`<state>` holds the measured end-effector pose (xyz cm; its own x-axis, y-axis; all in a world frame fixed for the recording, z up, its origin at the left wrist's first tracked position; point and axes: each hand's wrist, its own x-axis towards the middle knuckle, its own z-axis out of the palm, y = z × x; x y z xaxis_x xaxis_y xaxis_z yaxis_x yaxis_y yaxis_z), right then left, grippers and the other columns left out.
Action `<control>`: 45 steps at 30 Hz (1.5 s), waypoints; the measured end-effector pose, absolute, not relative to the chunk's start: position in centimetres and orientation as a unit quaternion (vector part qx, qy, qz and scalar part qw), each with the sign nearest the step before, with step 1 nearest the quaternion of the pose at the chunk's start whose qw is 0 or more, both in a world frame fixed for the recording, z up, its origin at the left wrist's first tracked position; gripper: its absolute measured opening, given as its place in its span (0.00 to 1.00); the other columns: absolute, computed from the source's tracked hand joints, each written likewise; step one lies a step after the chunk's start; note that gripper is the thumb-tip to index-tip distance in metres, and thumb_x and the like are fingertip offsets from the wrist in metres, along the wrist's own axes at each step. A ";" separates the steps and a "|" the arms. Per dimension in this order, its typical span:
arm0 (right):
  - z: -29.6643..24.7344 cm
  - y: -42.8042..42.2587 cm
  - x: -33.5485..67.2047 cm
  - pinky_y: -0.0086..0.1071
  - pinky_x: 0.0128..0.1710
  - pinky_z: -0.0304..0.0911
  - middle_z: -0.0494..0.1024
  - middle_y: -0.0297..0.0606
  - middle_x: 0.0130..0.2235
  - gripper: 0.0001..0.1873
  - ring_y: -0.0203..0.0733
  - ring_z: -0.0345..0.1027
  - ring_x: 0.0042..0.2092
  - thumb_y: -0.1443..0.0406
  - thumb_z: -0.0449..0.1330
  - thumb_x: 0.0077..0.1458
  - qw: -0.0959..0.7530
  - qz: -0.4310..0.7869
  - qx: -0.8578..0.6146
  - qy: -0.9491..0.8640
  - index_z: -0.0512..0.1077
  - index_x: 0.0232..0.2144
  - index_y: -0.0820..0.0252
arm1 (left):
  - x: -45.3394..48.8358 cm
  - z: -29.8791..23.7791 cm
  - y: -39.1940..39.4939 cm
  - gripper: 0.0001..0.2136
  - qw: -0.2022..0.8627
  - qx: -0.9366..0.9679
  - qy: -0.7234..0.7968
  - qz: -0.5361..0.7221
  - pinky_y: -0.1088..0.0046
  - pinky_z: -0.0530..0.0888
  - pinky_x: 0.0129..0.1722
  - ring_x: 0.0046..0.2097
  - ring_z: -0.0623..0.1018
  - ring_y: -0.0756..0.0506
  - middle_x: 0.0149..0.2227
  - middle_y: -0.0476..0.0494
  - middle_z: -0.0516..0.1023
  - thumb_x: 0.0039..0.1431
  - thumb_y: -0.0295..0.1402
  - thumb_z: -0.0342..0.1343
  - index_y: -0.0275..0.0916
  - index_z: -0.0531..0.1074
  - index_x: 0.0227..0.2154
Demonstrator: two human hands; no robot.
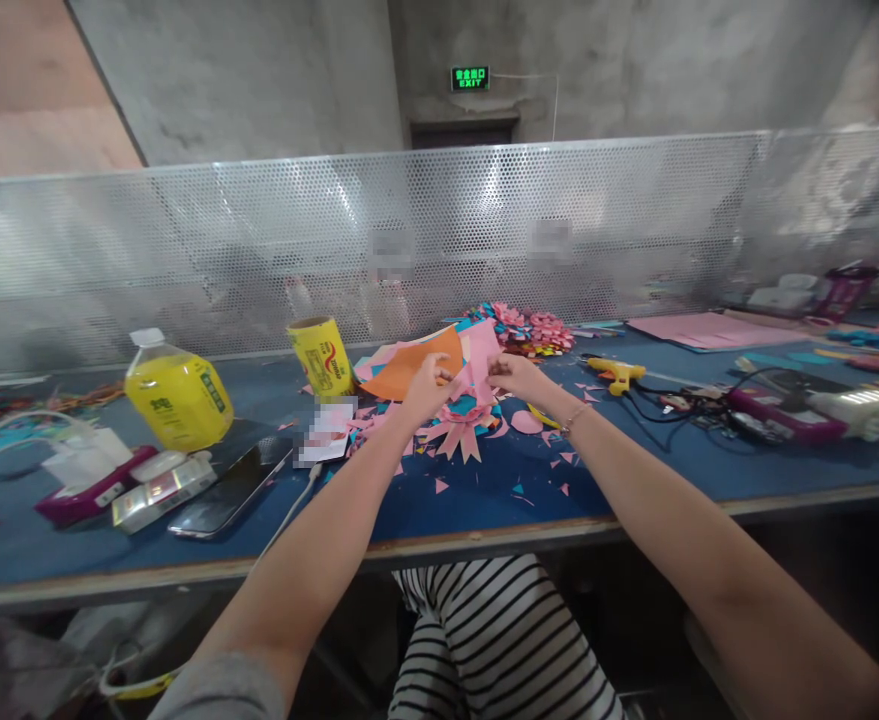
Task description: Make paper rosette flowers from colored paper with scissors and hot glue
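Far left on the blue table (pixel 634 470): yellow drink bottle (pixel 178 398), phone (pixel 229 490) near it, yellow can (pixel 322 356) beyond; to the right, yellow glue gun (pixel 616 373); behind, perforated metal screen (pixel 184 250).

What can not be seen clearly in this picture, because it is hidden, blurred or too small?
- Head view: what the left hand and right hand pinch is too small; pink paper lies between them.
- The label on the white card is blurred out.
- Two patches on the mesh screen are blurred.
- The print on the yellow bottle is too small to read.
- The right end of the blue table is cut off by the picture edge.
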<state>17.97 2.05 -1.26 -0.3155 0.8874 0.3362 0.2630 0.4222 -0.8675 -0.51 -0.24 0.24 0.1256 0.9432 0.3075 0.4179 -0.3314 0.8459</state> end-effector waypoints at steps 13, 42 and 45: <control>-0.9 1.5 17.6 0.28 0.30 0.66 0.73 0.33 0.25 0.05 0.33 0.68 0.28 0.66 0.58 0.42 0.440 0.409 -0.396 -0.694 0.64 0.24 0.60 | -0.2 0.5 -0.8 0.05 0.343 0.699 0.439 0.448 0.78 0.70 0.28 0.26 0.71 0.54 0.24 0.50 0.72 0.42 0.25 0.56 0.35 0.69 0.26; -0.7 2.0 18.2 0.21 0.22 0.61 0.70 0.30 0.20 0.06 0.30 0.67 0.23 0.74 0.55 0.46 0.454 0.350 -0.497 -0.651 0.62 0.23 0.61 | -3.2 0.6 0.9 0.12 0.047 0.675 0.680 0.283 0.66 0.68 0.47 0.46 0.75 0.40 0.42 0.37 0.77 0.49 0.25 0.49 0.36 0.75 0.34; -0.6 1.9 18.0 0.22 0.23 0.62 0.71 0.31 0.21 0.06 0.31 0.67 0.24 0.74 0.55 0.45 0.455 0.369 -0.486 -0.648 0.62 0.24 0.61 | -3.4 0.3 0.5 0.14 -0.015 0.678 0.693 0.245 0.64 0.68 0.46 0.47 0.74 0.38 0.44 0.35 0.76 0.51 0.28 0.49 0.37 0.73 0.41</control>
<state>18.05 1.92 -0.63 -0.1129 0.9664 0.2310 0.2937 0.2546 -0.9214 -3.44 0.55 0.26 -0.0805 0.9324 0.3524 0.9469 -0.0389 0.3191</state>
